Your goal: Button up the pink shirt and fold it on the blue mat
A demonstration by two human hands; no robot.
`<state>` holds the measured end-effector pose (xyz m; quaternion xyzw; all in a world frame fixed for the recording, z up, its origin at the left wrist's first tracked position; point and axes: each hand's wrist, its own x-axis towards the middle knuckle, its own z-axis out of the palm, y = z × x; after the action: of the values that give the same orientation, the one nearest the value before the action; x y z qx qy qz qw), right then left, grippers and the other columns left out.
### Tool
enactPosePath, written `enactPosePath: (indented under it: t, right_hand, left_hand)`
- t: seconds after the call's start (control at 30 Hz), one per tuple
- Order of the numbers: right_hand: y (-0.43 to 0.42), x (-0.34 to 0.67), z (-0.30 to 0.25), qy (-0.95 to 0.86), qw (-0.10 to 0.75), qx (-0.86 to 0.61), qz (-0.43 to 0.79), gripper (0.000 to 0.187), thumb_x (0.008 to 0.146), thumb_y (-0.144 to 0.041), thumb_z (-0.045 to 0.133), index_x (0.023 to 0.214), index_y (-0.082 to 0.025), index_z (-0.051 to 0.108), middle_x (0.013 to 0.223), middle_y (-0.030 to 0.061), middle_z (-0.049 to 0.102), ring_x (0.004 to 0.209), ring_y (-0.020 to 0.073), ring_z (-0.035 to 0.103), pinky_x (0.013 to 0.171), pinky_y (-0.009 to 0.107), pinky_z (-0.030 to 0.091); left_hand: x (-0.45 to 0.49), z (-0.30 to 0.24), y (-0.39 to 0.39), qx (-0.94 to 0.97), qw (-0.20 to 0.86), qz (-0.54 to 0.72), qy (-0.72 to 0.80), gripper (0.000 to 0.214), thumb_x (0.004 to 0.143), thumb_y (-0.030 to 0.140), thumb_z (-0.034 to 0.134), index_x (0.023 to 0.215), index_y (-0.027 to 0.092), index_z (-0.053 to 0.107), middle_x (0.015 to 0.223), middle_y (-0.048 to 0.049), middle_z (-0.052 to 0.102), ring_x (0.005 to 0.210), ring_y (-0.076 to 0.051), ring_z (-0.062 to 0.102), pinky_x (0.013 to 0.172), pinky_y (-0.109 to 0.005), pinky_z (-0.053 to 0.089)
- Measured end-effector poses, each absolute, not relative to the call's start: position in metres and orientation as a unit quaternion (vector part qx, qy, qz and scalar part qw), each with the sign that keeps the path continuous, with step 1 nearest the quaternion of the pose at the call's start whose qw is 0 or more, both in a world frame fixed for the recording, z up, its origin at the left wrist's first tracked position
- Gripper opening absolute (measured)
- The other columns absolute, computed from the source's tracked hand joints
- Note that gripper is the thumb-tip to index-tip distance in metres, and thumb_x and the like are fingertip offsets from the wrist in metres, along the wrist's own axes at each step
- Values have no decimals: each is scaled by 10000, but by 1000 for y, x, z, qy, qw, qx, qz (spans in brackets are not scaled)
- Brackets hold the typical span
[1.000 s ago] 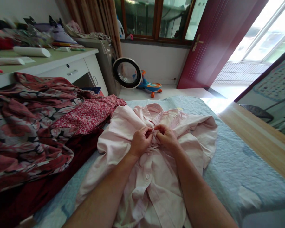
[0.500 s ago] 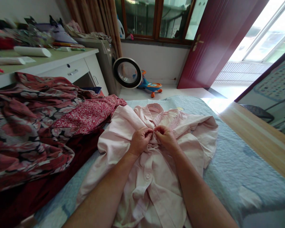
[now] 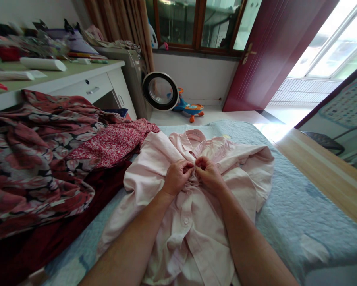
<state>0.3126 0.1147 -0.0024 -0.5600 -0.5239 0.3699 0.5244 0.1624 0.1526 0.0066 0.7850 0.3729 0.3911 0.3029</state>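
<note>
A pale pink button-up shirt (image 3: 154, 159) lies spread out with its collar away from me. Both hands meet at its front placket, a short way below the collar. My left hand (image 3: 177, 176) is closed, thumb and fingers pinching the placket edge. Opposite it, my right hand (image 3: 209, 174) pinches the other side of the same spot. The fabric bunches between my fingertips, and whether a button is between them is hidden. Lower on the placket, a white button (image 3: 186, 221) shows.
The shirt rests on a light blue quilted cover (image 3: 288, 198). Floral clothes (image 3: 32, 159) and dark red fabric (image 3: 107, 186) are heaped at left. Beyond stand a desk (image 3: 77, 81), a washing machine with its round door (image 3: 161, 91) open, and a blue-orange ride-on toy (image 3: 190, 107).
Both hands keep their pinch on the placket, with only a small shift of the fingertips. The whole view has moved very slightly; the shirt lies as before.
</note>
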Motion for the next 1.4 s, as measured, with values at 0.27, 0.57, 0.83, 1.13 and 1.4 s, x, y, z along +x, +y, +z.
enactPosePath:
  t: [0.27,0.57,0.83,1.13,1.4]
  right_hand:
    - [113,312,1,-536,527,-564,341,164,742,-244,605,885,-216,528,748,-45,546,625,107,493,556,215,376]
    - [119,310,-8,-498,550,-551,383,252,760,-332,633,933,-229,481,665,-84,490,503,77,394,458,197,284]
    - [118,309,-8,-487,565,-531,402,292,738,-302,638,971,-236,476,704,-86,491,516,71,409,466,189,310]
    - [122,310,-11,-490,578,-520,395,275,706,-236,655,941,-229,511,790,-53,499,632,93,479,554,211,385]
    - [119,311,-7,-480,580,-500,428,242,715,-244,657,918,-232,525,787,-54,500,625,89,463,543,209,364]
  left_hand:
    - [162,5,154,790,301,399,354,103,804,99,623,848,171,681,819,-22,678,756,-138,627,704,-231,493]
    - [163,7,150,780,306,397,375,88,815,136,605,847,164,682,827,-36,693,728,-137,631,683,-235,486]
    - [164,11,149,783,304,334,428,120,810,220,612,850,153,703,823,-49,705,711,-151,625,681,-252,463]
    - [163,7,150,813,266,332,398,107,819,232,589,741,168,625,721,-17,623,664,-136,551,634,-240,402]
    - [160,9,150,814,284,349,368,103,801,192,575,711,167,617,702,-9,612,653,-128,536,641,-236,404]
